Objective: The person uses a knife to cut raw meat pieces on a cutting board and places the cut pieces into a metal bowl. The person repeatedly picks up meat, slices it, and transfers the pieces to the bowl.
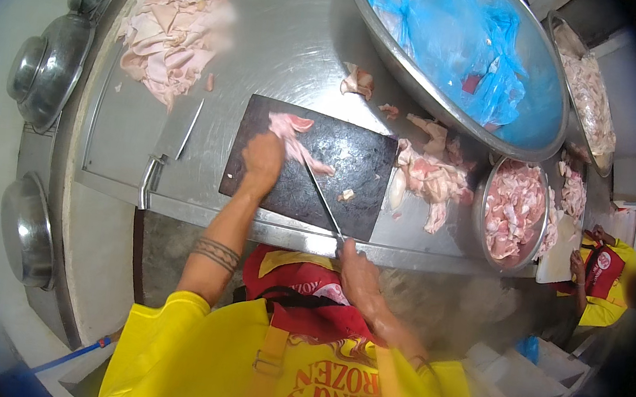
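Observation:
A dark cutting board [347, 147] lies at the near edge of the steel table. On it is a strip of pale pink raw meat [293, 137]. My left hand [262, 159] is closed on the left end of that strip and presses it to the board. In my right hand [359, 272], at the table's front edge, is the handle of a slender knife [323, 201]. Its narrow blade points away from me and to the left, with the tip at the meat. A small pale scrap [346, 195] lies right of the blade.
A cleaver [178, 129] rests left of the board, below a pile of pale skins [176, 33]. Trimmed meat [430, 176] lies to the right, beside a steel bowl of meat [516, 213]. A large basin [396, 66] holds blue plastic. A co-worker [607, 275] stands far right.

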Demonstrator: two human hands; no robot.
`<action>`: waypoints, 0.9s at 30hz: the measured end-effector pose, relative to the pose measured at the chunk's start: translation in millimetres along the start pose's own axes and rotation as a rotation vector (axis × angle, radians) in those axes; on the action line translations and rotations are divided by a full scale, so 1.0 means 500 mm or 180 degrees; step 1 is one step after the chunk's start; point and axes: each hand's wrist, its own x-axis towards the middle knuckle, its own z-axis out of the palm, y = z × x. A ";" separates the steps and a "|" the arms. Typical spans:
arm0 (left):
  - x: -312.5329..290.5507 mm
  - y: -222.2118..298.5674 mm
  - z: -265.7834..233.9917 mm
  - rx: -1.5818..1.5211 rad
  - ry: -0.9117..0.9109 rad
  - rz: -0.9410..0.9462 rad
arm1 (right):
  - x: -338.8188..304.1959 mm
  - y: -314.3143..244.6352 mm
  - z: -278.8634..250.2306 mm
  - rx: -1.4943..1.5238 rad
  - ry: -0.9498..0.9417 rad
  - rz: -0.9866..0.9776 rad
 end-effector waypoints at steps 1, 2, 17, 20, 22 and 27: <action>0.026 -0.024 -0.011 -0.0037 0.0108 -0.0123 | -0.018 0.009 -0.001 0.0023 -0.0037 0.0044; 0.052 -0.054 -0.028 -0.0054 0.0029 0.0091 | -0.031 0.018 -0.006 0.0034 -0.0064 0.0127; -0.121 -0.100 -0.035 -0.1389 0.0136 0.0185 | 0.126 -0.087 -0.053 0.0588 0.0675 -0.0854; -0.109 -0.072 -0.026 -0.0883 0.0010 -0.0392 | 0.185 -0.150 -0.026 0.0398 0.0610 -0.0833; -0.110 -0.057 -0.020 -0.0675 -0.0013 -0.0617 | 0.225 -0.186 -0.014 0.0130 0.0550 -0.0767; -0.099 -0.069 -0.012 -0.0282 0.0126 -0.0525 | 0.195 -0.167 0.005 -0.0065 0.0409 -0.0670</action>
